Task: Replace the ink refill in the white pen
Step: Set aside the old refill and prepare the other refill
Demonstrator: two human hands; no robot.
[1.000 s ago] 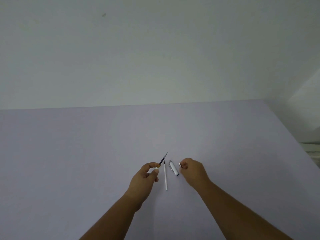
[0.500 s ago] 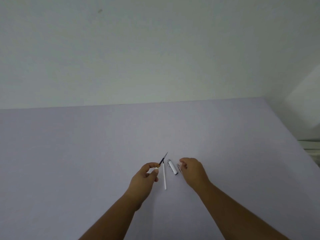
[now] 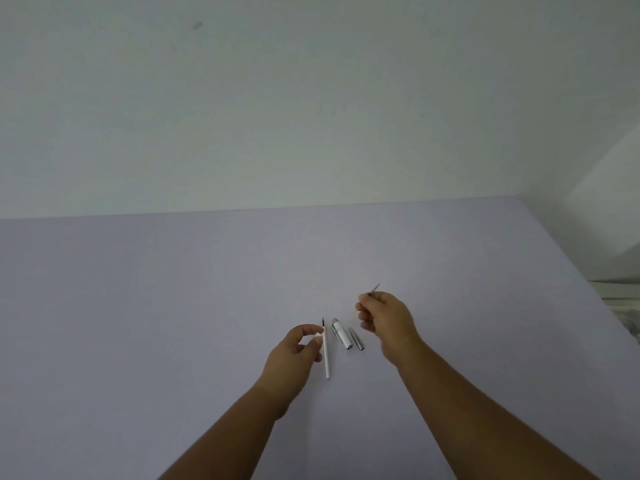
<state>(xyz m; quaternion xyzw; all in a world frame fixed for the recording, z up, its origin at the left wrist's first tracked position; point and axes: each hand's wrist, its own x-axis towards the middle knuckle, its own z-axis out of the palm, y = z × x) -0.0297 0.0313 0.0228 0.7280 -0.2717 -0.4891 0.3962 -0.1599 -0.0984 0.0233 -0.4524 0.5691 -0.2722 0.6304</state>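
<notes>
My left hand pinches the upper end of a thin white refill, just below its dark tip. The refill's lower end points toward me, low over the table. To its right a short white pen barrel with silver ends lies flat, and a small grey pointed pen piece lies beside that. My right hand is raised above and to the right of these parts. It grips a thin dark refill, whose tip sticks out up and to the right.
All parts lie on a pale lilac table against a plain white wall. The table's right edge runs diagonally past my right arm. Pale objects sit beyond that edge.
The dark refill went from my left hand to my right hand, which rose to the right. My left hand closed on the white refill. The grey pen piece now lies uncovered.
</notes>
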